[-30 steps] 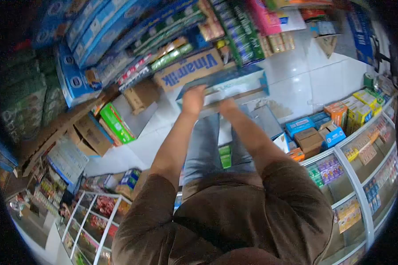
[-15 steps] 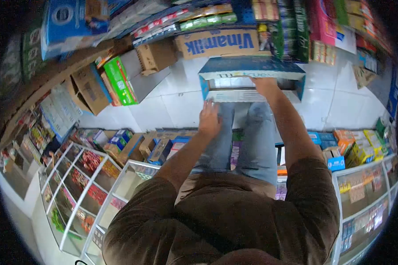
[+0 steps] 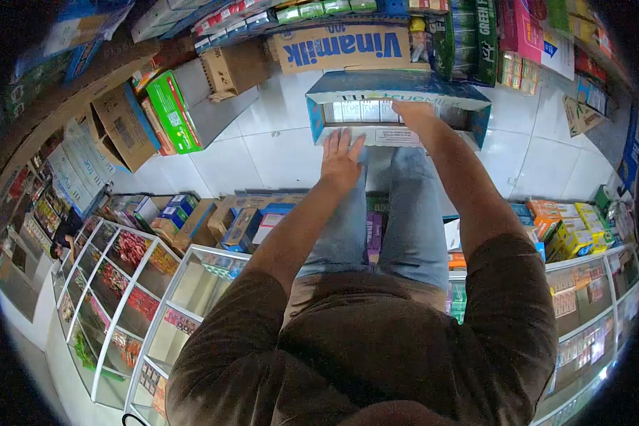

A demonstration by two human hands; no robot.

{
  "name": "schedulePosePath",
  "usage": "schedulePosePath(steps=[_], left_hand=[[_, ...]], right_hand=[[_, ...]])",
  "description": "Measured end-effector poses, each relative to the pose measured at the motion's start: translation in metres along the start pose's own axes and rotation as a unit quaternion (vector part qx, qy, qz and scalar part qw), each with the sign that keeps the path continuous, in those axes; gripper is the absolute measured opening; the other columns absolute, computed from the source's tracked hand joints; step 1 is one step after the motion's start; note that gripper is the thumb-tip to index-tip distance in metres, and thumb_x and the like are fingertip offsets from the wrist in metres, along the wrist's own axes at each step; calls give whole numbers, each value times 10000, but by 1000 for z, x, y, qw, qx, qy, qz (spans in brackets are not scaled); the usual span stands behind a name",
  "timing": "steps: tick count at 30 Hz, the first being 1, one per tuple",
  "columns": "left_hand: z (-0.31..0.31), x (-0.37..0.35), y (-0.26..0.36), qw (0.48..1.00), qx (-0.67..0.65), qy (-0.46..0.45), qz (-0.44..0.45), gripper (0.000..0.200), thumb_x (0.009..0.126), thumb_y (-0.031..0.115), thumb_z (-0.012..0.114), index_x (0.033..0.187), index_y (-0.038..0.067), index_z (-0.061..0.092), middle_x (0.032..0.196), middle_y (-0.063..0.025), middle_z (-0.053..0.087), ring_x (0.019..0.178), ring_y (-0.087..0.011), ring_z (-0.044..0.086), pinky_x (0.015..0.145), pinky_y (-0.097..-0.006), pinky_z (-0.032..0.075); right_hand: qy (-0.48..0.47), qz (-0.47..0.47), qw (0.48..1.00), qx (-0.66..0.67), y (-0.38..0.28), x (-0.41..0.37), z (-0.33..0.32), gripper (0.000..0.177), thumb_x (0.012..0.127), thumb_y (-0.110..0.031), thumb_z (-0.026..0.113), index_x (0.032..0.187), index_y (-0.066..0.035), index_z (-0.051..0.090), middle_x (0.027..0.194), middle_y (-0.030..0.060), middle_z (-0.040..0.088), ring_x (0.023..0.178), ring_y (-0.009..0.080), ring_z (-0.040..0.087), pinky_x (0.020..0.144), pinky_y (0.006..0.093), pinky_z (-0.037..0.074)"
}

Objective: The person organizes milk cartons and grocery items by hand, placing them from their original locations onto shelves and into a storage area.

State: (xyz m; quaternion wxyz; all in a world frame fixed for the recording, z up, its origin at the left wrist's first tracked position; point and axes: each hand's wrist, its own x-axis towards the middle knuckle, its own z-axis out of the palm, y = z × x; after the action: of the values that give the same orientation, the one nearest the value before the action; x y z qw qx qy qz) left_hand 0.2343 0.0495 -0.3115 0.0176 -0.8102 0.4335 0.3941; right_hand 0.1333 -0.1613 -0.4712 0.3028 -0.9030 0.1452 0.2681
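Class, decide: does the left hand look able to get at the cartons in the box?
Probably yes: the left hand is at the near edge of the box, and the cartons show just beyond. Only that low edge seems to stand between them.

Pale, glossy square tiles cover the floor (image 3: 280, 156). A white-framed glass display case (image 3: 125, 297) stands on the left and another glass case (image 3: 582, 325) on the right, light glinting along its lower edge. A brown shelf (image 3: 85, 89) slants across the upper left.
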Motion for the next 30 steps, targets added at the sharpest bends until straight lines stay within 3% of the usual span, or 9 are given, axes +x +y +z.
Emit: schedulePosePath(steps=[5,8,9,13,16,19,25,26,30], left_hand=[[3,0,1,1000,14,-3,-9,706,767,274,629,1370,187,271,1397,-161,235,1307,-373,185,1086,-498,112],[0,0,5,1000,17,-15,-19,697,772,271,621,1368,186,269,1399,-160,227,1306,-372,183,1085,-498,110],[-3,2,6,999,17,-26,-24,693,775,267,617,1368,185,268,1399,-158,227,1306,-371,183,1086,-496,112],[-7,2,8,999,35,-27,-28,657,783,251,607,1356,188,293,1384,-157,261,1305,-358,197,1088,-489,116],[-4,7,6,999,48,-6,-15,614,787,244,600,1335,183,331,1338,-164,338,1273,-353,277,1076,-483,166],[-7,27,-1,999,-5,-51,-3,573,787,247,602,1306,181,368,1306,-174,390,1225,-339,366,1048,-476,232],[-33,57,6,977,-46,-198,-61,675,757,552,565,1247,108,426,1290,-193,422,1200,-324,409,1021,-475,259],[-16,57,-2,991,-34,-131,-25,778,723,662,519,1224,72,440,1248,-199,464,1186,-336,422,1006,-489,258],[-20,47,-2,999,-47,5,14,686,730,573,587,1170,57,489,1190,-203,508,1148,-345,450,970,-463,305]], right_hand=[[-58,-19,996,60,14,-1,7,368,909,-304,430,1257,-201,488,1090,115,610,1005,249,573,865,336,446],[-199,105,964,142,-34,-12,-66,363,914,-306,418,1238,-162,498,1094,138,590,1022,273,555,867,363,442],[-201,116,963,137,-37,-14,-69,363,914,-305,418,1238,-161,498,1095,139,589,1024,275,553,868,364,441],[-97,84,990,66,-35,-15,-44,363,913,-301,418,1237,-157,497,1099,141,584,1029,279,548,874,367,435],[-41,64,997,25,-31,-20,-29,363,913,-298,419,1237,-154,496,1101,143,581,1033,282,545,878,369,431],[-4,43,999,1,-25,-20,-18,363,913,-295,419,1237,-150,496,1104,144,577,1038,286,541,882,371,427],[60,11,998,-33,-16,-8,2,362,913,-288,419,1236,-144,494,1109,147,570,1046,293,533,890,375,419],[65,3,997,-34,-15,-7,4,362,913,-287,419,1236,-143,494,1110,148,568,1047,294,532,891,375,418],[55,-7,998,1,-22,-25,-10,362,912,-283,419,1236,-139,493,1114,150,563,1053,298,527,897,378,412]])
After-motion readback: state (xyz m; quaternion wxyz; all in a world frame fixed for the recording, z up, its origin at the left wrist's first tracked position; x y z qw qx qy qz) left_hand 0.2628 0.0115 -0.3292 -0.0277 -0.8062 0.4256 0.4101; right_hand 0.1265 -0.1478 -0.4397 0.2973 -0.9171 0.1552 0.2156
